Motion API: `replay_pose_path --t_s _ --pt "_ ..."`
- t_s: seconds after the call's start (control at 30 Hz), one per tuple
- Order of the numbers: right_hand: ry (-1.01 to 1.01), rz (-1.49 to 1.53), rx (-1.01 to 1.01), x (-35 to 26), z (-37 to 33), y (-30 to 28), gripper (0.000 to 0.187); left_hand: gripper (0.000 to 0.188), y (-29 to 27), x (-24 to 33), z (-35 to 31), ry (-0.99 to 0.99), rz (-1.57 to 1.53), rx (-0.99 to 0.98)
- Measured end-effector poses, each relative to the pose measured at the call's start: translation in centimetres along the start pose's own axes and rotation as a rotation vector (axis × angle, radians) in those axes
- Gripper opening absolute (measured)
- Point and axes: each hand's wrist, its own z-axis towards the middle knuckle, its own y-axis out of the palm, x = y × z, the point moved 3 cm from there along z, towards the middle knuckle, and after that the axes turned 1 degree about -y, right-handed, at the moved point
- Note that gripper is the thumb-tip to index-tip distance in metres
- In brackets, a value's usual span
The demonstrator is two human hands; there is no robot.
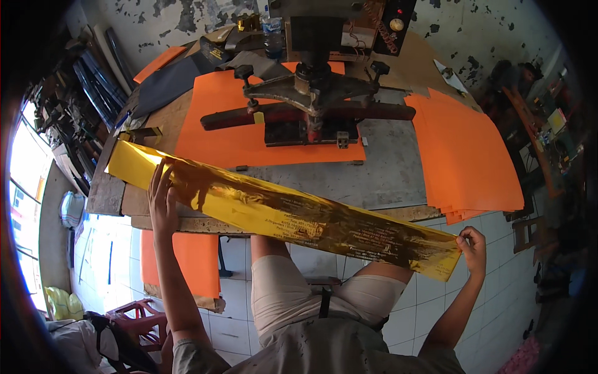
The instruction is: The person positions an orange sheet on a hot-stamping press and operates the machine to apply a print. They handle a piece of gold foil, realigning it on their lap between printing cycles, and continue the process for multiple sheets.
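Observation:
A long strip of shiny gold foil (268,209) stretches slantwise in front of me, its left end higher and resting over the table's near left part. Rows of lettering-shaped marks run across its middle and right side. My left hand (163,206) grips the strip near its left end, fingers lying over the foil's face. At the lower right corner, my right hand (473,249) pinches the edge between thumb and fingers. Beyond the foil stands a dark metal stamping press (311,93), with a large orange sheet (218,137) lying under its bar.
A stack of orange sheets (467,156) overhangs the table's right edge. Dark sheets (165,87) lie at the back left, and a water bottle (272,34) stands by the press. More orange sheets (187,268) sit below the table, near a red plastic stool (140,318).

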Motion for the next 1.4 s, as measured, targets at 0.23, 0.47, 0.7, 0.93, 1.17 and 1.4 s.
replay_pose_path --t_s 0.23,0.47,0.7,0.93,1.17,1.4 --pt "-0.14 0.117 0.228 1.1 1.1 0.9 0.03 0.062 0.1 0.8 -0.3 -0.051 -0.019 0.053" --pt "-0.077 0.079 0.357 0.2 2.0 2.4 0.023 0.053 0.2 0.7 -0.4 -0.098 0.022 -0.007" --pt "-0.065 0.037 0.354 0.4 2.3 2.6 0.018 0.052 0.2 1.5 -0.1 -0.104 0.048 -0.023" --pt "-0.043 0.019 0.342 0.1 2.4 2.5 0.021 0.053 0.2 1.6 0.1 -0.077 0.044 -0.001" --pt "-0.027 0.035 0.348 0.0 2.5 2.7 0.021 0.052 0.0 1.9 0.1 -0.083 0.053 0.004" --pt "-0.035 0.039 0.356 -0.4 2.5 2.8 0.02 0.051 0.0 2.0 0.1 -0.07 0.057 0.015"
